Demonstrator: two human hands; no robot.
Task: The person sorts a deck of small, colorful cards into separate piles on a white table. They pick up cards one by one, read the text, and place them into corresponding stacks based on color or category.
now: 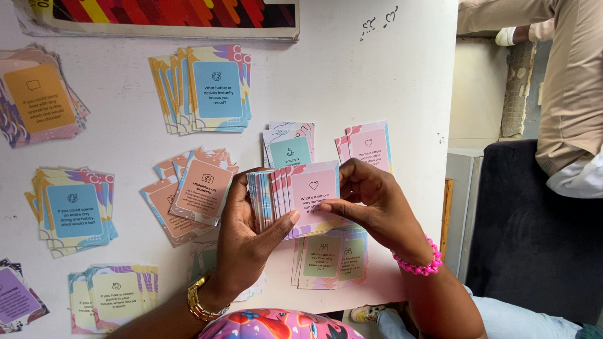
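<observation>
Left hand [248, 229]: wrapped around a fanned deck of cards [276, 194], thumb pressed across the front, fingers behind, gold bracelet [201, 302] on the wrist.
Right hand [370, 201]: thumb and fingertips pinching the top pink card [313, 188] at its right edge, so both hands are clamped on the same bundle, pretty much touching each other over it. Pink bead bracelet [418, 263] on that wrist.
Deck location: held just above the white tabletop [352, 81], roughly centre of the view, pink card with a little heart icon facing up.
Right under the hands: a small pile of green cards [326, 260], partly covered by the right hand.
Just past the deck: a teal card pile [289, 147] and another pink pile [369, 145], side by side, close to the fingers.
Left of the hands: a salmon pile [195, 191] with a camera icon, loosely spread.
Further left: a blue pile [72, 210], and below it a yellow-green pile [116, 295] plus a purple one [16, 298] at the edge.
Far side: another blue fan [210, 88], an orange pile [39, 94] at the far left, and a striped colourful box [169, 17] along the top edge.
Off the tabletop: a dark chair [534, 238] on the right, and another person's beige sleeve [565, 81] above it.
</observation>
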